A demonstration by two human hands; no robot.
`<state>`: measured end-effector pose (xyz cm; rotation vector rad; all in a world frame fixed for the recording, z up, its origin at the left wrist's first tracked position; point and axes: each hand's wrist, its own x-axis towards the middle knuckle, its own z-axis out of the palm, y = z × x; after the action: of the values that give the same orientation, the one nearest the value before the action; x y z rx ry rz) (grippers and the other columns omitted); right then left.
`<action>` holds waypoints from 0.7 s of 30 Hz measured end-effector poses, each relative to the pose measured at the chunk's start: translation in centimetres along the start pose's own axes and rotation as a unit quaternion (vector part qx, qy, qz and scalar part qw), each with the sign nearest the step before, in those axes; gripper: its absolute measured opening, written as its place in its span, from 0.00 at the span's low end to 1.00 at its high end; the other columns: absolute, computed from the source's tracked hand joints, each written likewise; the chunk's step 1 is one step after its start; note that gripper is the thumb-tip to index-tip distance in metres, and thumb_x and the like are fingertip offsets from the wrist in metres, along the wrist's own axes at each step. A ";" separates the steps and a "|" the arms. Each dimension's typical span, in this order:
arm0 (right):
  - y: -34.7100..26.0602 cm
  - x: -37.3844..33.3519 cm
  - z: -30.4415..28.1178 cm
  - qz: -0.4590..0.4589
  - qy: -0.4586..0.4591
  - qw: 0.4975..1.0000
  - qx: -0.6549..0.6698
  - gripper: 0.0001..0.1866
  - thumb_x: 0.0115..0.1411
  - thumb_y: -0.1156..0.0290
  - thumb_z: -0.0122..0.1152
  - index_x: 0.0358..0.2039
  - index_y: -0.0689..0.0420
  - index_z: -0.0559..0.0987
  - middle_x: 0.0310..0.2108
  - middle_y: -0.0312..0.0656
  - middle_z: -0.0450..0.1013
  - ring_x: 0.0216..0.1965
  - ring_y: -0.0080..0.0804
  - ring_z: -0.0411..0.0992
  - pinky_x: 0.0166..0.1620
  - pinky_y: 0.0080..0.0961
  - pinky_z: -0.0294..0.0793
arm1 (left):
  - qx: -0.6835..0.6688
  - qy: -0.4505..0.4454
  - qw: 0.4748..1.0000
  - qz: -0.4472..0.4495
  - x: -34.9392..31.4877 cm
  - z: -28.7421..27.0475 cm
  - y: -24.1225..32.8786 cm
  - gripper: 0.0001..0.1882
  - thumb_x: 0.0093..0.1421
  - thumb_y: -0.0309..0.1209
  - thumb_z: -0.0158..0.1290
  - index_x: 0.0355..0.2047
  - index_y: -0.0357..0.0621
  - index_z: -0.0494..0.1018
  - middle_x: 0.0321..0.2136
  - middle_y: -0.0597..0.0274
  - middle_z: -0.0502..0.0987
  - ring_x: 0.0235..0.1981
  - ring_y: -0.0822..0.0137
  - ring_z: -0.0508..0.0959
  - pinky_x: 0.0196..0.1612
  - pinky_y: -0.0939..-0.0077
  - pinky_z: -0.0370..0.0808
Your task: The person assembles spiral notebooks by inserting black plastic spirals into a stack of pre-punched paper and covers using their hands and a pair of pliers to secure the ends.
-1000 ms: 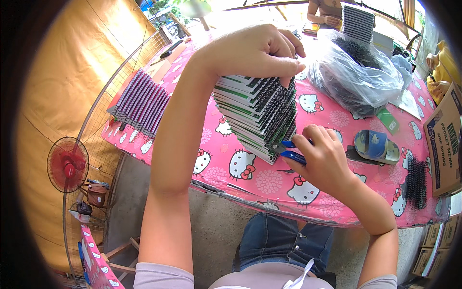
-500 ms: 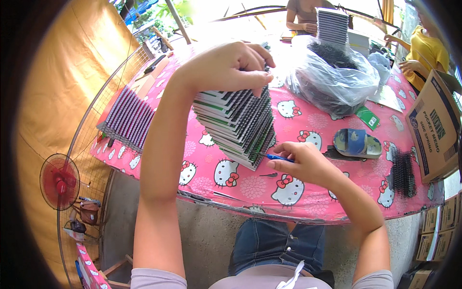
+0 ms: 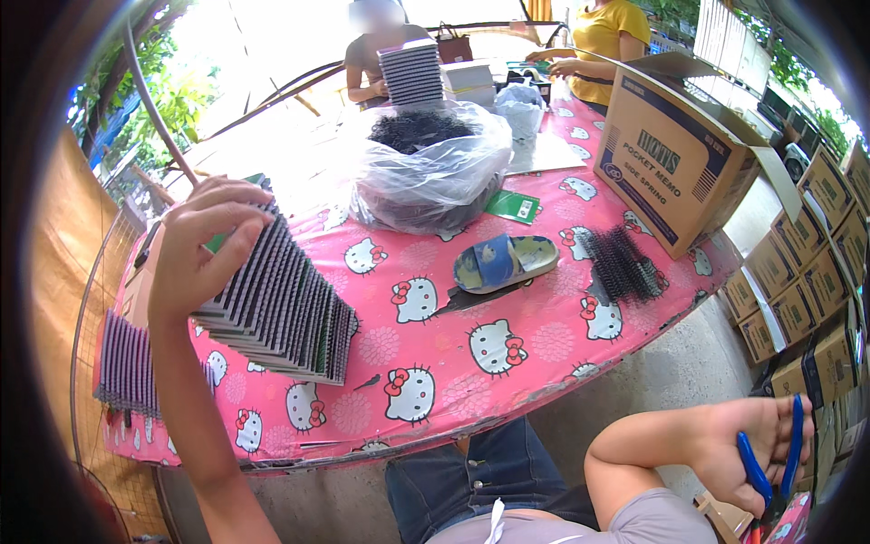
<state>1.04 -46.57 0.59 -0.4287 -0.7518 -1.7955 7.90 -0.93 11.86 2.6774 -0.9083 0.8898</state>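
Pink cartoon-cat cloth covers the table (image 3: 544,340), which fills most of the view. On its far right stands an open cardboard box (image 3: 675,150) with its flaps up; what is inside cannot be seen from here. More closed boxes (image 3: 797,272) are stacked on the floor to the right, partly cut off by the rim. Near the middle, far side, a clear plastic bag (image 3: 426,177) holds a dark heap of wire coils. At the near left, a tall leaning stack of small notebooks (image 3: 281,304) rests on the cloth, and the left hand (image 3: 204,245) lies on its top with fingers curled over the upper edge, pressing on it. Another row of notebooks (image 3: 127,363) lies at the left edge, half hidden by the forearm. A blue sandal (image 3: 503,261) sits in the centre, with a bunch of black coils (image 3: 621,263) to its right. Low at the right, off the table, the right hand (image 3: 739,449) grips blue-handled pliers (image 3: 770,462), fingers wrapped round the handles; the tips are cut off. Two other people (image 3: 598,36) work at the far end.
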 end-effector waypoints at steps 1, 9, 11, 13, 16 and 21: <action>0.4 -1.1 1.3 0.038 -0.008 0.999 -0.021 0.32 0.55 0.44 0.55 0.44 0.61 0.68 0.40 0.45 0.69 0.44 0.43 0.67 0.53 0.46 0.64 | 0.048 0.057 0.997 0.022 -0.1 0.3 0.2 0.08 0.53 0.25 0.52 0.31 0.33 0.78 0.33 0.52 0.79 0.39 0.56 0.78 0.51 0.63 0.69; 3.1 -18.9 7.3 0.474 -0.607 0.637 0.020 0.20 0.65 0.62 0.50 0.51 0.62 0.65 0.42 0.50 0.65 0.41 0.42 0.66 0.48 0.34 0.66 | 0.183 0.544 0.782 -0.242 -11.7 6.1 -0.9 0.18 0.67 0.30 0.36 0.45 0.28 0.71 0.43 0.46 0.74 0.45 0.54 0.73 0.53 0.62 0.66; 2.2 -21.5 8.2 0.520 -0.678 0.518 0.045 0.20 0.63 0.61 0.52 0.49 0.61 0.66 0.38 0.52 0.64 0.39 0.48 0.67 0.45 0.37 0.67 | 0.124 0.490 0.751 -0.425 -17.5 11.6 -2.7 0.21 0.68 0.34 0.34 0.49 0.26 0.65 0.47 0.45 0.70 0.50 0.54 0.69 0.55 0.62 0.62; 1.4 -23.4 9.7 0.470 -0.726 0.498 0.053 0.20 0.60 0.62 0.55 0.47 0.62 0.67 0.36 0.52 0.65 0.38 0.50 0.67 0.43 0.40 0.67 | -0.156 0.625 0.611 -0.461 -21.3 17.5 -3.7 0.26 0.70 0.43 0.32 0.47 0.30 0.68 0.43 0.51 0.72 0.44 0.61 0.71 0.51 0.67 0.66; 2.1 -26.6 10.5 0.374 -0.742 0.554 0.055 0.19 0.56 0.65 0.59 0.43 0.63 0.66 0.34 0.53 0.65 0.34 0.52 0.66 0.38 0.42 0.65 | -0.384 0.609 0.477 -0.504 -22.6 20.0 -3.0 0.30 0.69 0.49 0.32 0.47 0.30 0.68 0.41 0.54 0.74 0.43 0.65 0.73 0.49 0.71 0.68; 2.6 -27.4 11.3 0.300 -0.737 0.600 0.088 0.21 0.53 0.61 0.62 0.44 0.57 0.71 0.36 0.47 0.68 0.39 0.46 0.68 0.43 0.40 0.65 | -0.463 0.588 0.491 -0.445 -20.5 19.4 -1.6 0.32 0.68 0.52 0.33 0.46 0.29 0.68 0.39 0.56 0.74 0.38 0.65 0.75 0.45 0.73 0.71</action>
<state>12.14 -20.07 -7.28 -1.8603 -1.5707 -0.3384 5.23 3.87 -15.83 0.7818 0.3566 1.0733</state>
